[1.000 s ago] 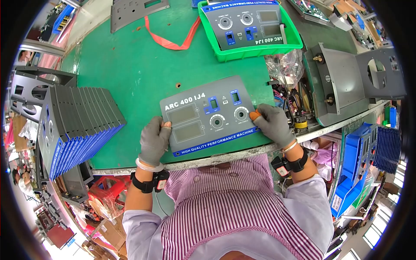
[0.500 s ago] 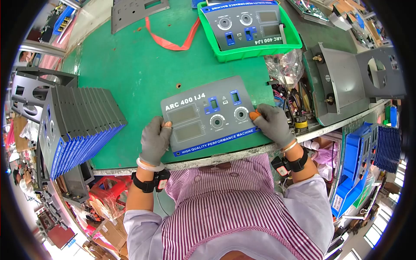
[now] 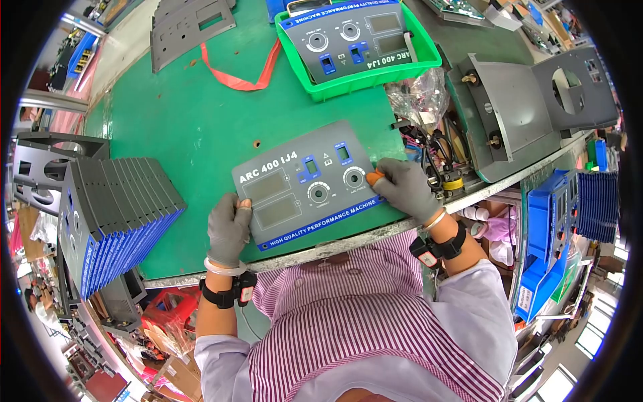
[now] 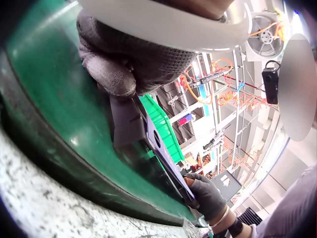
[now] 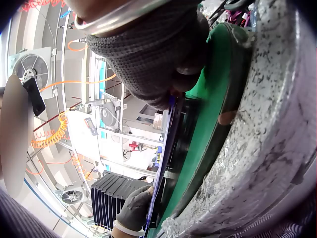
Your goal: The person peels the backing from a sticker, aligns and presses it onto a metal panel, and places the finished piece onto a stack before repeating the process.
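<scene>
Grey-gloved, your left hand (image 3: 229, 226) pinches one side of the ARC 400 IJ4 panel (image 3: 305, 194) in the head view, and your right hand (image 3: 407, 191) pinches the other; it faces up near the front of the green bench (image 3: 201, 161). To your left stands a panel stack (image 3: 127, 208). From the left wrist, your curled hand grips the panel's edge. From the right wrist, your other hand is likewise curled onto its edge.

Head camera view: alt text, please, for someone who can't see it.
A person's gloved left hand and right hand grip opposite sides of a gray ARC 400 IJ4 panel at a green table. A panel stack stands left; a green bin holds another panel beyond.
</scene>
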`<state>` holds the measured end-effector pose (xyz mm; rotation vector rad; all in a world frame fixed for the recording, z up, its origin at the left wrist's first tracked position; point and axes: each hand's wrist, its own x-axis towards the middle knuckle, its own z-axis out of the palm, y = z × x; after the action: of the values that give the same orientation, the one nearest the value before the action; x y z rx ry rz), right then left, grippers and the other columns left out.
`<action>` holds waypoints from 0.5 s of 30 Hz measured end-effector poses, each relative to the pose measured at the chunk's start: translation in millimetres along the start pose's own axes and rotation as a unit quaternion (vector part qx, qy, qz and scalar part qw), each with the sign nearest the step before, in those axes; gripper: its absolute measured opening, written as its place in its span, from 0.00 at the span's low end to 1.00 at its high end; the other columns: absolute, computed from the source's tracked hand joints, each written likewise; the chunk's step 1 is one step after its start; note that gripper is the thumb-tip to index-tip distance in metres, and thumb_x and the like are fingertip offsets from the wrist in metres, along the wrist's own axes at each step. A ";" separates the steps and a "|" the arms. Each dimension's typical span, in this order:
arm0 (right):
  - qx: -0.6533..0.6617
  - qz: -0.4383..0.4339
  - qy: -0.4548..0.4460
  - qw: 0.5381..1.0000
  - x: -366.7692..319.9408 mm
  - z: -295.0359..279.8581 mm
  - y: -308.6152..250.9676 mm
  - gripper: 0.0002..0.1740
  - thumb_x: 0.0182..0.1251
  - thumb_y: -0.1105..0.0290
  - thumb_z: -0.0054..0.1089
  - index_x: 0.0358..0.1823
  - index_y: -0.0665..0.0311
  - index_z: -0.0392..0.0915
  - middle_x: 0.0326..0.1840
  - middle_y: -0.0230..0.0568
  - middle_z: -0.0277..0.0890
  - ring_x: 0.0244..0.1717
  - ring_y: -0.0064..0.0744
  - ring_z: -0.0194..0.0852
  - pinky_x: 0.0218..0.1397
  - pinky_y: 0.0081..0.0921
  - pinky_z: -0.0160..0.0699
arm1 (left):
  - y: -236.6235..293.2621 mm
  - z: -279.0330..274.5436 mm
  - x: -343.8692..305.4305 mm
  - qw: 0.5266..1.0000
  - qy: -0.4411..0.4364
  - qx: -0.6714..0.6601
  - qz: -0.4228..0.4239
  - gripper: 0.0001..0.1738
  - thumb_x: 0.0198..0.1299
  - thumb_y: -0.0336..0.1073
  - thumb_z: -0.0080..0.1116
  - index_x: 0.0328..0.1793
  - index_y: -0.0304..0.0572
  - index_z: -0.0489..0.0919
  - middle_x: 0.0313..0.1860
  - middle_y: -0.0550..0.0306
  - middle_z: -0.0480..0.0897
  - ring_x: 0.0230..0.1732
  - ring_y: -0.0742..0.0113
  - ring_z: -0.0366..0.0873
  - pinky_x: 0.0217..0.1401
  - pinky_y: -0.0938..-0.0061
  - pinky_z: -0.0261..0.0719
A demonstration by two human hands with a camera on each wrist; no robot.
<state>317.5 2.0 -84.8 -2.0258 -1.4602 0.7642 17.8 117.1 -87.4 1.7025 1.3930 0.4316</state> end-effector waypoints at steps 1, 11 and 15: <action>0.006 -0.015 0.017 1.000 -0.1 1.8 1.5 0.14 0.54 0.60 0.59 0.28 0.66 0.75 0.19 0.47 0.70 0.20 0.42 0.69 0.24 0.34 0.66 | 0.0 0.1 0.0 1.000 0.002 0.006 0.002 0.13 0.61 0.35 0.55 0.26 0.38 0.69 0.09 0.63 0.66 0.08 0.78 0.63 0.11 0.78 0.58; -0.018 -0.004 -0.007 1.000 0.0 0.3 2.1 0.15 0.55 0.59 0.58 0.32 0.65 0.78 0.24 0.50 0.74 0.26 0.48 0.75 0.29 0.37 0.72 | 3.1 0.1 -0.5 1.000 0.001 0.011 -0.005 0.13 0.61 0.35 0.55 0.26 0.37 0.70 0.09 0.62 0.68 0.08 0.78 0.64 0.11 0.79 0.59; -0.007 0.006 -0.009 1.000 0.0 -0.6 -1.4 0.15 0.55 0.59 0.58 0.32 0.65 0.78 0.23 0.50 0.74 0.25 0.48 0.75 0.28 0.37 0.71 | 4.0 -0.1 -1.5 1.000 0.005 -0.005 0.000 0.12 0.60 0.35 0.55 0.26 0.37 0.70 0.10 0.63 0.67 0.08 0.78 0.63 0.11 0.79 0.58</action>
<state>317.0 2.3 -83.4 -2.0451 -1.4691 0.7803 19.8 115.8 -83.8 1.6933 1.3971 0.4476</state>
